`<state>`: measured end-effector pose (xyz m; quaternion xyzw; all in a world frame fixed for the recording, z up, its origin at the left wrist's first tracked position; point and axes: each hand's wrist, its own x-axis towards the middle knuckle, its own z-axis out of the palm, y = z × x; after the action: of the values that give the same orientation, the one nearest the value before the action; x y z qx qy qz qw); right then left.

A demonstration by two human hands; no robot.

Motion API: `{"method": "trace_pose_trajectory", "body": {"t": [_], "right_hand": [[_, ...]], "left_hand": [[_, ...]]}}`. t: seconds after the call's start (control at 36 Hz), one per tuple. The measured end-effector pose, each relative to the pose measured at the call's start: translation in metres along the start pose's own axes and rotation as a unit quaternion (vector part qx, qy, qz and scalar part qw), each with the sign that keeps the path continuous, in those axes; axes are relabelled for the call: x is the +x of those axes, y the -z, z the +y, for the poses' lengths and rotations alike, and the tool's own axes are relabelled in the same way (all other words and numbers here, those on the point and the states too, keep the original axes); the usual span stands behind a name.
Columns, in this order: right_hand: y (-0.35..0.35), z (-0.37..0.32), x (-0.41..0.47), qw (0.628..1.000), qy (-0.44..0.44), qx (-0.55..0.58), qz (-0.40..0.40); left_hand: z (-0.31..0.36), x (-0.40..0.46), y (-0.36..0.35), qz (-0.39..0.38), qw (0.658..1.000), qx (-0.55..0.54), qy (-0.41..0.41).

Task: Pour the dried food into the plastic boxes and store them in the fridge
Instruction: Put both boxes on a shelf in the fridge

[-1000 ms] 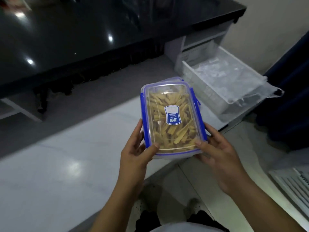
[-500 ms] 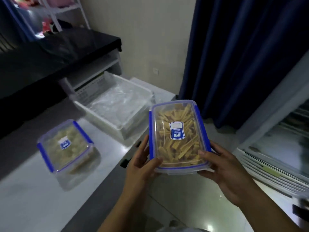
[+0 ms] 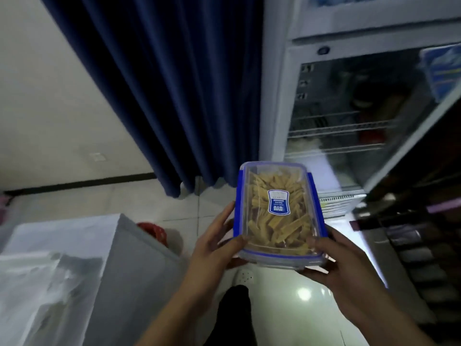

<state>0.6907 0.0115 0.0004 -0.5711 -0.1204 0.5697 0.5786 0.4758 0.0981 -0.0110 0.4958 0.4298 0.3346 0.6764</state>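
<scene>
1. A pale tiled floor [image 3: 154, 201] runs to a cream wall, with a dark blue curtain [image 3: 174, 83] hanging to the floor and an open fridge [image 3: 349, 116] standing just right of it.
2. The plastic box [image 3: 278, 213] is carried at about waist height in front of the body. It is clear, with a blue-rimmed lid clipped on, a blue label in the middle, and pale yellow strips of dried food inside.
3. The left hand [image 3: 214, 245] grips the box's near left corner, thumb lying over the lid edge and fingers along the side.
4. The right hand [image 3: 341, 258] holds the near right corner the same way, thumb on the lid and fingers curled beneath.
5. The box's long axis points away from the body, its far end aimed between the curtain and the fridge. The fridge opening lies ahead and to the right, so the right hand is the nearer one to it.
6. Inside the fridge, wire shelves [image 3: 336, 128] show with dark, blurred items on them; what they are cannot be made out. Its door [image 3: 439, 101] stands swung open at the right edge.
7. Judging from this, the filling of this box is done and storing remains: the box needs to swing right and go in end-first onto a shelf.
8. To the lower left sits a grey-white cabinet [image 3: 119, 270] with clear plastic on top, and something red [image 3: 152, 231] lies on the floor just behind it.
</scene>
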Motion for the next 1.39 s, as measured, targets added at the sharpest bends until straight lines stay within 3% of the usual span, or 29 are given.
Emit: {"method": "trace_pose_trajectory", "body": {"t": [0.17,0.42,0.53,0.61,0.83,1.0,1.39], "right_hand": [[0.017,-0.034,0.025,0.990,0.053,0.047,0.118],[0.006,-0.067,0.050,0.964,0.085,0.093,0.236],[-0.001,-0.065,0.058,0.957,0.083,0.115,0.254],[0.000,-0.063,0.060,0.953,0.064,0.125,0.268],[0.011,-0.051,0.054,0.934,0.070,0.149,0.316],[0.026,-0.042,0.041,0.923,0.103,0.173,0.328],[0.140,-0.014,-0.042,0.913,0.119,0.187,0.342]], "left_hand": [[0.031,0.139,-0.016,-0.067,0.997,0.030,0.019],[0.085,0.373,-0.062,-0.088,0.985,0.134,-0.063],[0.096,0.426,-0.089,-0.107,0.975,0.166,-0.104],[0.092,0.446,-0.101,-0.062,0.975,0.155,-0.148],[0.071,0.452,-0.114,-0.004,0.983,0.096,-0.157],[0.068,0.433,-0.116,-0.022,0.985,0.089,-0.147],[-0.005,0.231,-0.170,-0.088,0.979,0.088,-0.162]]}}
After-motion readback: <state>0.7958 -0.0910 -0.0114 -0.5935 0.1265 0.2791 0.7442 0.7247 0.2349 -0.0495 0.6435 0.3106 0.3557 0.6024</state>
